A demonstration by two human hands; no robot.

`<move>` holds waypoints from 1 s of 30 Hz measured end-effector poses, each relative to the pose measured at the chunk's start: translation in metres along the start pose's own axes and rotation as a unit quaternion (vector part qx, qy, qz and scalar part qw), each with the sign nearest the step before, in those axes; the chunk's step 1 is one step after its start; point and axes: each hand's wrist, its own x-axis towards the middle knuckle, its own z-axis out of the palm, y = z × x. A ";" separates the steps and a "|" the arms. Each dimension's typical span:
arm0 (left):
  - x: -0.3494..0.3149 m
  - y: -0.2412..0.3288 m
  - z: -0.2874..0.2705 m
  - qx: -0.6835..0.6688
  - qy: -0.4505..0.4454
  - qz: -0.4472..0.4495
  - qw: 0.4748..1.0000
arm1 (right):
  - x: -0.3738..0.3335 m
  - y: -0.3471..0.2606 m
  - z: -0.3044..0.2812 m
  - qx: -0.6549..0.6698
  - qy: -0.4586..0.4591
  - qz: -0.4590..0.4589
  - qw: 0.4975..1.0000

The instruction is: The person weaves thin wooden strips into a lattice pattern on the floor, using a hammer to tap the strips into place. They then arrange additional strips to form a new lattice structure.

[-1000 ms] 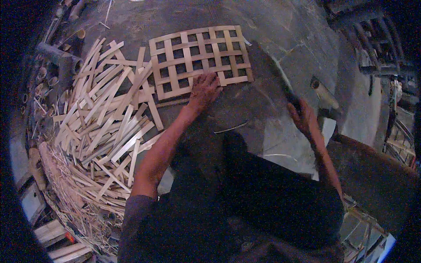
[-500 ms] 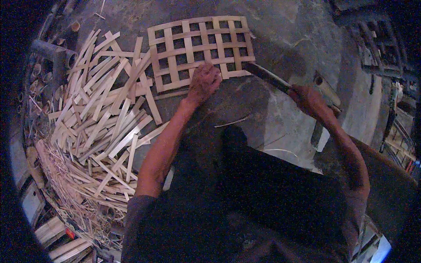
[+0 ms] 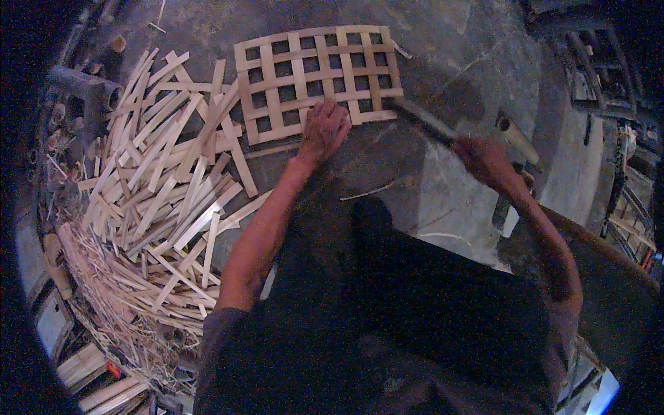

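A lattice of flat, pale bamboo-like strips, woven over and under with square gaps, lies on the floor ahead of me. My left hand is closed at its near edge, fingers curled against the strips; what lies beneath them is hidden. In my right hand is the end of a long, dark knife, blurred by motion. Its blade slants up and left, with the tip at or just beside the lattice's lower right corner; whether they touch I cannot tell.
Loose split strips lie heaped on the left, with thin shavings nearer me. A cut bamboo tube lies right of my right hand. One thin sliver rests before my foot. Dark racks stand at the far right.
A small pale sliver now shows beside the lattice's upper right edge. The knife blade is more blurred and sits slightly differently. My left hand and the lattice have barely shifted.
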 end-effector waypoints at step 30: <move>-0.028 -0.029 -0.029 -0.075 0.025 -0.006 0.997 | 0.022 -0.054 -0.006 0.060 -0.017 -0.034 0.997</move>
